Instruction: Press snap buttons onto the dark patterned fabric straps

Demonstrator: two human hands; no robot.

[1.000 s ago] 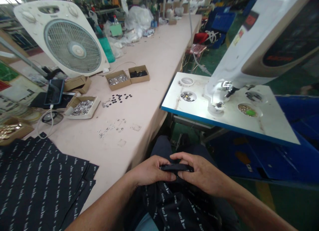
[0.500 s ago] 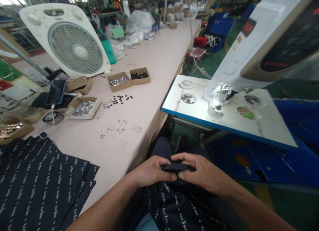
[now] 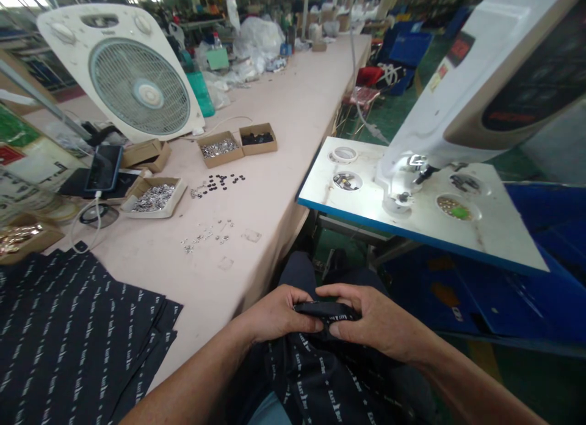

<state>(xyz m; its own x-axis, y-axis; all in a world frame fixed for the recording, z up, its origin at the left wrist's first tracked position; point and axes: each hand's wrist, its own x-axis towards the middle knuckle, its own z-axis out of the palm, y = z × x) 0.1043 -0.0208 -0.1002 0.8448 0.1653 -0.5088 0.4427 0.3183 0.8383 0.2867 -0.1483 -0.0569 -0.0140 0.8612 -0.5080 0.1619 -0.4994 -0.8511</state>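
Both hands grip a black fabric piece with white lettering [image 3: 329, 382] above my lap. My left hand [image 3: 279, 315] pinches its folded upper edge, thumb in front and fingers behind. A short distance to the right, my right hand [image 3: 370, 318] grips the same edge, its thumb tip close to the left one. The folded band between the hands bulges upward. Below, the cloth hangs in loose folds over my legs. Whether a small part sits inside the fold is hidden.
On the table [image 3: 256, 187] at left are printed black panels [image 3: 68, 345], small boxes of metal snaps [image 3: 155, 199], loose snaps [image 3: 201, 237], a phone [image 3: 104, 168] and a fan [image 3: 141, 89]. A white pressing machine [image 3: 425, 132] on its board [image 3: 329, 193] stands at right.
The folded edge has turned slightly, so its white lettering shows more clearly near my right hand. Both hands keep nearly the same place.
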